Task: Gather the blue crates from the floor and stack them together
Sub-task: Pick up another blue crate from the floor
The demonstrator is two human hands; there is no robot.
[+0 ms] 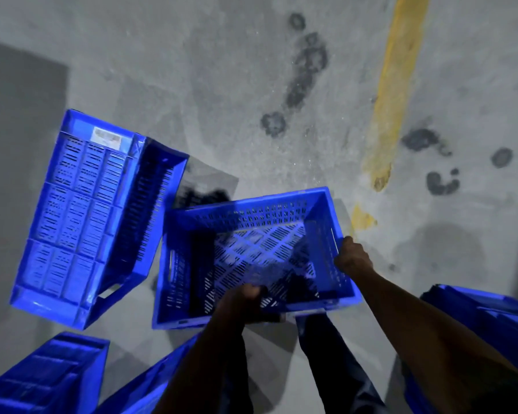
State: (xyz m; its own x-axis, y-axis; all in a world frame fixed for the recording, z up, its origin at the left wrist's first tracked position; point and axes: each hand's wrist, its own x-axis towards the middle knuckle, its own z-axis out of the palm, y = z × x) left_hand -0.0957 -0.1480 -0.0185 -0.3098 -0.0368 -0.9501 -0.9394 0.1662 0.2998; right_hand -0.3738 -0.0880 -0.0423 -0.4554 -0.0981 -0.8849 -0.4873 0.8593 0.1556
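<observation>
- Spreading under everything is the grey concrete floor [221, 70], blotched with dark stains [307, 67] and crossed by a worn yellow painted line [396, 85].
- Lying tipped on its side at the left is a blue crate [81, 216], its slotted base facing up and its open mouth turned right; a pale label [106, 135] sits near its top edge, too blurred to read.
- Just beside it, upright and mouth up, is the held crate [251, 258], perforated walls and base showing.
- More blue crates poke in at the lower left [48, 377] and lower right [484, 324], only partly visible.
- The right hand [351, 258] has its fingers curled over the held crate's right rim.
- The left hand [242, 297] grips the near rim, fingers wrapped round it.
</observation>
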